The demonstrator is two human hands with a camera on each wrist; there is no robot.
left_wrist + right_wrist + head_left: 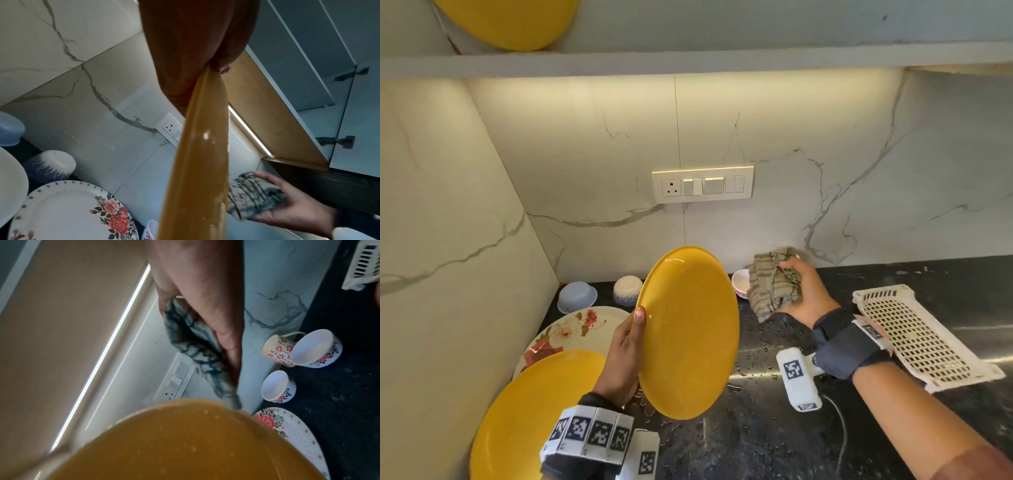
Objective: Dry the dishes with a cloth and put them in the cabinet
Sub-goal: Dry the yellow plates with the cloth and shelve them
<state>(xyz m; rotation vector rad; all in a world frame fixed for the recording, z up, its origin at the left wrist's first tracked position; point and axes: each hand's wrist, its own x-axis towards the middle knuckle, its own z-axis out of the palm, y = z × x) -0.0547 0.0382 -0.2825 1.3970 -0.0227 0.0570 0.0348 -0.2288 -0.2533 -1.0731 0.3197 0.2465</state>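
Your L hand (625, 356) grips the plate (688, 332) by its edge, tilted above the counter (756, 438). R hand (803, 294) clutches the bunched cloth (774, 282) beside it, prob. not touching.

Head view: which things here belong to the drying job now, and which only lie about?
Job: yellow plate in left hand; cloth in right hand; floral plate and second yellow plate waiting.

Lying about: basket; switch panel.
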